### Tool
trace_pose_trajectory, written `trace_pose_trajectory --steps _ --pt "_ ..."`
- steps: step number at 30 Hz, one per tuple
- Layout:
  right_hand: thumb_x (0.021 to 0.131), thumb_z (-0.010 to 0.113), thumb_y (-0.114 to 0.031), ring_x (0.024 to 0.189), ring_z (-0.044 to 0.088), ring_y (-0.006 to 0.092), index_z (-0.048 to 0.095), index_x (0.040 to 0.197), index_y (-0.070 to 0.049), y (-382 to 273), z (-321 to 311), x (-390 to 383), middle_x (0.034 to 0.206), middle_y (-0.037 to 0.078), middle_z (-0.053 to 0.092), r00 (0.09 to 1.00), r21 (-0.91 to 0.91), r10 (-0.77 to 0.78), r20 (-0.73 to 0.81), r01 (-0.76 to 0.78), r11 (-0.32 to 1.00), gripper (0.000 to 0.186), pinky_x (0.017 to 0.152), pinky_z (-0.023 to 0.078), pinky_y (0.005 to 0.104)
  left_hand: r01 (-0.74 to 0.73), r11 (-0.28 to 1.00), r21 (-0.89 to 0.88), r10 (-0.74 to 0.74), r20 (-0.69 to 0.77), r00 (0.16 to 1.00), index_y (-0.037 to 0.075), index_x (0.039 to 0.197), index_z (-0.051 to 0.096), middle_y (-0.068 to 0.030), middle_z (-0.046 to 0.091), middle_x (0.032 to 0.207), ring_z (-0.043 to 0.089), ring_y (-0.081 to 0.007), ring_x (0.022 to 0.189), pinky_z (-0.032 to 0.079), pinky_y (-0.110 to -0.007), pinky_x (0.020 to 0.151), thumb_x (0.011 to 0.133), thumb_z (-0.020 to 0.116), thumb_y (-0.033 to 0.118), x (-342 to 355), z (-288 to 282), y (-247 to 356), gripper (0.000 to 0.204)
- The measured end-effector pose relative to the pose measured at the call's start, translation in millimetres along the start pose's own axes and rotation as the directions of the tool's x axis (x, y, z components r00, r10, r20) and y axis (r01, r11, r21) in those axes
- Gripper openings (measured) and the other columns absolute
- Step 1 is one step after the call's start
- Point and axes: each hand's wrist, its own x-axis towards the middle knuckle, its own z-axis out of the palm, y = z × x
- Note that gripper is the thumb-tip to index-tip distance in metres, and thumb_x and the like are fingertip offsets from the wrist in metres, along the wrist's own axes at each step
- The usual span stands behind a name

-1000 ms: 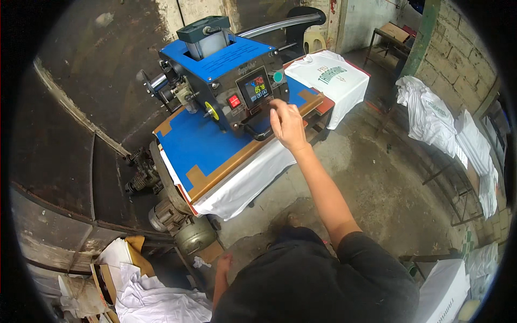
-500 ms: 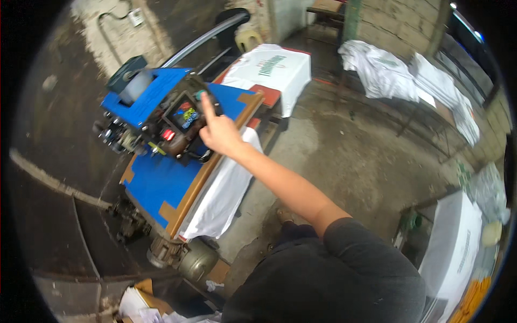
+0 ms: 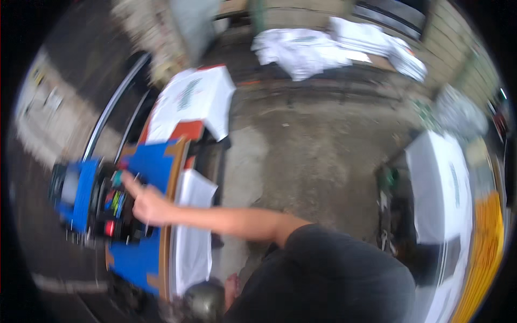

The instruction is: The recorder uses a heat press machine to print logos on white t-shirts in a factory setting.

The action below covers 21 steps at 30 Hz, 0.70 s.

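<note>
My right hand (image 3: 152, 206) reaches leftward, its index finger stretched out and the other fingers seemingly curled. Nothing is held in it. The fingertip meets or covers part of a round teal button (image 3: 117, 178) on a machine (image 3: 86, 183) with a blue top; blur hides whether the button is pressed. Beside the button is a dark panel with a colourful display (image 3: 114, 201), and below that a red switch (image 3: 110, 228). The machine stands on a blue board (image 3: 134, 259) edged with brown tape. My left hand is out of view.
White printed cloth lies over a red-edged platen (image 3: 186, 102) beyond the board and over another platen (image 3: 441, 188) at right. White garments (image 3: 304, 51) are heaped on a far table. A metal rail (image 3: 116, 105) runs behind the machine. Yellow cloth (image 3: 484, 253) lies far right.
The view has swung right, so the machine and board sit farther left and lower. My right hand stays at the teal button with its index finger extended.
</note>
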Motion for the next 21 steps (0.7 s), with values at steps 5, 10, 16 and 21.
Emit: trace_pose_trajectory --steps 5,10,16,21 --pt "0.083 0.043 -0.008 0.055 0.061 0.0164 0.009 0.137 0.0 23 -25 -16 0.063 0.009 0.061 0.933 0.879 -0.063 0.354 -0.309 0.363 0.065 0.054 0.05 0.0291 -0.113 0.972 0.208 0.063 0.23 0.971 0.009 0.091 0.055 -0.0022 0.054 0.08 0.053 -0.0127 0.073 0.043 -0.028 0.06 0.088 0.045 0.034 62 35 121 0.027" --pt "0.075 0.047 -0.003 0.065 0.061 0.0148 0.048 0.117 -0.001 116 -128 -128 0.072 0.01 0.062 0.743 0.494 0.35 0.57 -0.651 0.576 0.042 0.058 0.05 0.0284 -0.156 0.986 0.067 0.128 0.307 0.943 0.011 0.096 0.054 -0.0009 0.054 0.083 0.053 -0.0129 0.075 0.042 -0.027 0.062 0.087 0.049 0.038 146 58 238 0.029" --pt "0.08 0.051 -0.008 0.07 0.059 0.0136 0.055 0.11 -0.008 112 -325 -243 0.085 0.007 0.063 0.494 0.592 0.851 -0.179 -0.637 0.494 0.03 0.063 0.048 0.0262 -0.219 0.975 -0.037 0.221 0.087 0.971 0.015 0.104 0.049 0.0006 0.053 0.086 0.052 -0.014 0.078 0.042 -0.03 0.063 0.085 0.051 0.039 240 78 404 0.031" --pt "0.083 0.043 -0.006 0.067 0.058 0.0134 0.052 0.11 -0.001 45 -413 -271 0.086 0.009 0.062 0.129 0.529 0.675 -0.726 -0.522 0.669 0.029 0.065 0.048 0.0249 -0.297 0.932 -0.21 0.29 -0.063 0.955 0.011 0.124 0.038 -0.0058 0.045 0.119 0.046 -0.0228 0.103 0.039 -0.039 0.079 0.075 0.062 0.029 294 96 505 0.057"
